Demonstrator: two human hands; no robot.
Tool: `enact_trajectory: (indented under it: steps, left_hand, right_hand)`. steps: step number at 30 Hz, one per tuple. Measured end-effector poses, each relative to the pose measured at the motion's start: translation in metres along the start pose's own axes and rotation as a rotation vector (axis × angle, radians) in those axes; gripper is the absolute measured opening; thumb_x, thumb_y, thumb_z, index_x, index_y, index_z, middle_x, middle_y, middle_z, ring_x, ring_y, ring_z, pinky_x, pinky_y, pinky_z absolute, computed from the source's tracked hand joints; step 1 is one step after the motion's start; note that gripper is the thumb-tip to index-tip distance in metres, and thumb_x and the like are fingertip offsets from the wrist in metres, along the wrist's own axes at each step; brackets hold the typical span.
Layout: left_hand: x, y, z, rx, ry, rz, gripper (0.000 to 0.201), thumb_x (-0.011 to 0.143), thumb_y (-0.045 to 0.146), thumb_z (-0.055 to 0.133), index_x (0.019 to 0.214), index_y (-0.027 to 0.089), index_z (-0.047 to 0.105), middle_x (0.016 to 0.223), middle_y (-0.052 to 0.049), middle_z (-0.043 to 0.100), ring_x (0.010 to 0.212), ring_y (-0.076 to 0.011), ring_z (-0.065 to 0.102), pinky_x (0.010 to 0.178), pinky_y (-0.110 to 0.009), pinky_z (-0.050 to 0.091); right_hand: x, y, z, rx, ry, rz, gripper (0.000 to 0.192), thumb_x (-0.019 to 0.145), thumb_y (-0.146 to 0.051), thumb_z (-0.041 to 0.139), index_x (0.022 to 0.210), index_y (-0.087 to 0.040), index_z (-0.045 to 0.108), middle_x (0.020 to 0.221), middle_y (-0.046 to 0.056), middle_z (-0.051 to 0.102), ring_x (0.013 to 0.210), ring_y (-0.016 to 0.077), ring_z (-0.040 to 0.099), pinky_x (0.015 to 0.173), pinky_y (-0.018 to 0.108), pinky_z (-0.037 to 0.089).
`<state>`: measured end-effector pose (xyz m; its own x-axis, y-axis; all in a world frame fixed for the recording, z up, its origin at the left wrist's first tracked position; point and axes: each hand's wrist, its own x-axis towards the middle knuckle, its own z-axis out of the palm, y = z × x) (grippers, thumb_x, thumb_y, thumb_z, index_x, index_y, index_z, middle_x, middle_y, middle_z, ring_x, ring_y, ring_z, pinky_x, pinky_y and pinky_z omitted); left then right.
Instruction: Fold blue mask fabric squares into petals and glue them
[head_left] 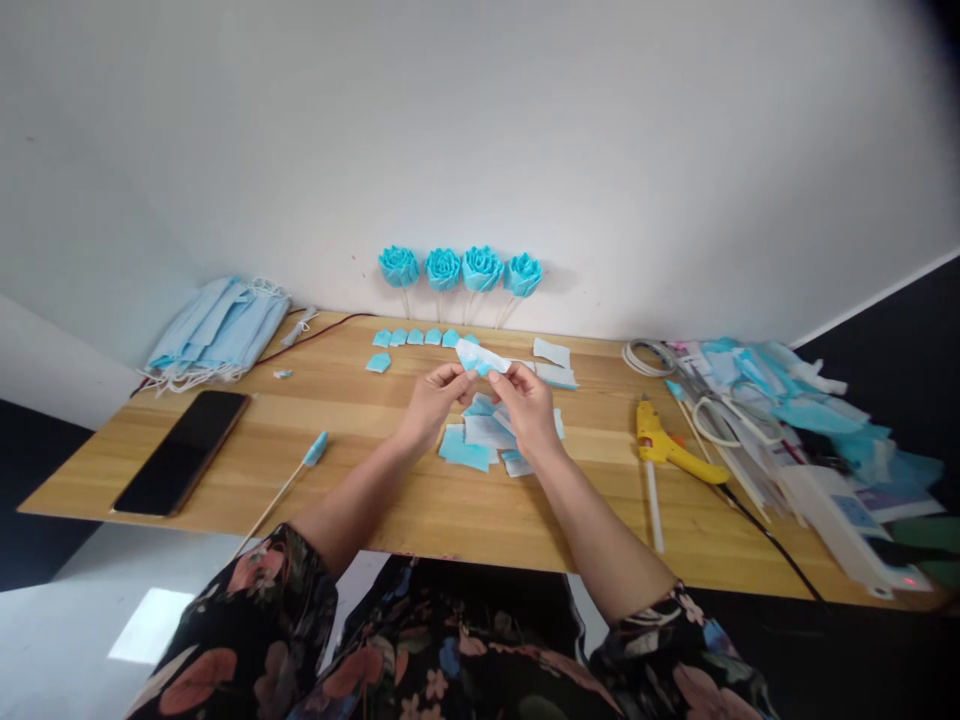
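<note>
Between my two hands is a piece of blue and white mask fabric (pixel 481 357), raised a little above the table. My left hand (pixel 435 398) pinches its left part and my right hand (pixel 527 405) pinches its right part, thumbs close together. Below them lie loose cut fabric pieces (pixel 465 448), partly hidden by my right hand and wrist. Past my hands runs a row of small folded blue petals (pixel 416 338), with one more petal (pixel 379 362) in front of it. A stick with a rolled blue tip (pixel 315 450) lies left of my left forearm.
Several blue fabric roses (pixel 442 270) on sticks lean against the wall. Stacked face masks (pixel 217 330) and a phone (pixel 182 453) lie left. A yellow glue gun (pixel 667 445), scissors (pixel 739 420), fabric scraps (pixel 810 395) and a white power strip (pixel 844 525) lie right.
</note>
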<state>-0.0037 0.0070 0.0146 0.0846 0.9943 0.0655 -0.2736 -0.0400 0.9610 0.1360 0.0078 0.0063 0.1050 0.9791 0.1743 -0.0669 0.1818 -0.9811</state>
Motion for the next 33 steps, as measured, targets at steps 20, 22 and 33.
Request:
enact_trajectory:
  steps: [20,22,33]
  left_hand:
    - [0.0005,0.0025,0.0012,-0.034,0.074,-0.026,0.032,0.067,0.040,0.076,0.065,0.016,0.055,0.056,0.004,0.050,0.056,-0.0088,0.043,0.060,-0.026,0.037]
    - [0.0002,0.0020,0.0010,-0.031,0.071,-0.034,0.031,0.066,0.040,0.077,0.067,0.016,0.057,0.057,0.004,0.050,0.057,-0.0086,0.043,0.059,-0.026,0.037]
    - [-0.0003,0.0015,0.0004,-0.011,0.055,-0.054,0.029,0.069,0.037,0.076,0.065,0.015,0.056,0.058,0.002,0.053,0.058,-0.0090,0.045,0.062,-0.026,0.039]
  right_hand:
    - [-0.0026,-0.0004,0.0035,0.029,-0.035,0.026,0.030,0.074,-0.040,0.074,0.096,-0.023,0.064,0.079,-0.002,0.055,0.071,0.0124,0.051,0.062,0.025,0.045]
    - [-0.0022,0.0009,0.0035,0.049,-0.022,0.019,0.037,0.073,-0.040,0.075,0.105,-0.025,0.065,0.083,-0.002,0.056,0.074,0.0133,0.052,0.064,0.026,0.048]
    - [-0.0036,-0.0026,0.0040,0.077,0.006,0.006,0.034,0.075,-0.037,0.072,0.107,-0.025,0.066,0.076,-0.004,0.055,0.070,0.0118,0.052,0.062,0.025,0.049]
